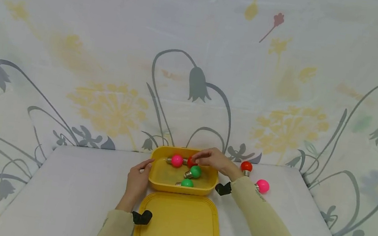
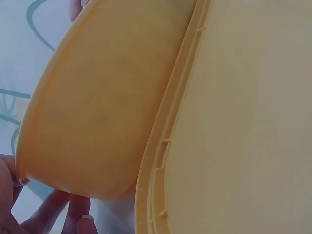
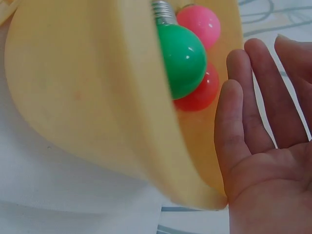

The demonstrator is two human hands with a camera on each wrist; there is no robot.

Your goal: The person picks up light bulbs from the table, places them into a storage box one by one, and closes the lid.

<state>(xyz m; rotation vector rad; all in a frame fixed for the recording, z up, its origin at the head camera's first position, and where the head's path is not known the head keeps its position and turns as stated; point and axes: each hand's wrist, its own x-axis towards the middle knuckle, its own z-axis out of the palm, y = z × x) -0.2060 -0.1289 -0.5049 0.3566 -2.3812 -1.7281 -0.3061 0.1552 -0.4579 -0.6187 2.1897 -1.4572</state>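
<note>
A yellow plastic box [image 1: 180,190] holds a pink bulb [image 1: 177,161], a red bulb [image 1: 191,161] and two green bulbs, one in the middle [image 1: 196,171] and the other by the front wall [image 1: 187,182]. At the box's left end my left hand [image 1: 137,179] grips the rim, with fingers along the outer wall in the left wrist view. My right hand [image 1: 215,160] reaches over the right end, fingertips beside the red bulb. In the right wrist view its fingers [image 3: 265,92] are extended with nothing in them.
In front of the box lies a yellow lid [image 1: 178,225]. To the right, another red bulb [image 1: 246,166] and another pink bulb [image 1: 263,186] rest on the white tabletop [image 1: 84,192]. A flower-patterned cloth [image 1: 130,45] rises behind.
</note>
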